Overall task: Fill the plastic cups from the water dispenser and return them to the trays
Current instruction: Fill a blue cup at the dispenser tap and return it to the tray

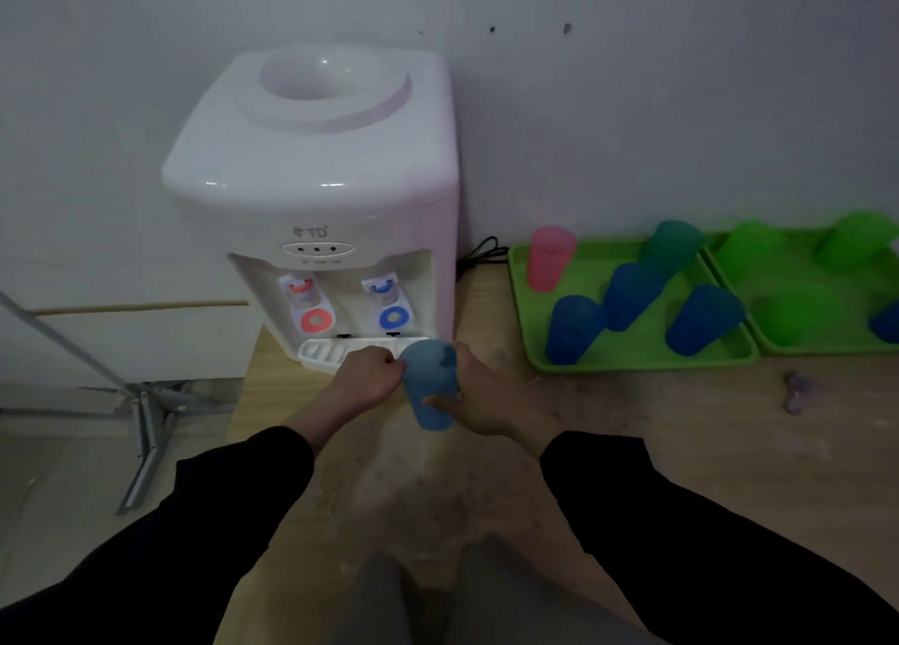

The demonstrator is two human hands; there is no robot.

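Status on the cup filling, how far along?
Done: unclear; cannot tell whether the cups on the green trays hold water. In hand: left hand and right hand hold a blue cup in front of the drip tray, not under the blue tap. Left: fill it, return it to a tray.

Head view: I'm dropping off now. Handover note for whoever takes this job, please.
Right hand grips the light blue cup; left hand, curled, pinches its rim.
The cup is held in front of the drip tray of the dispenser, near the blue tap, not under it.
The near tray holds a pink cup, a teal cup and three blue cups; the far tray holds green cups.
Done: unclear; cup contents hidden.
Left: fill the held cup if empty, return it to a tray, then the rest.
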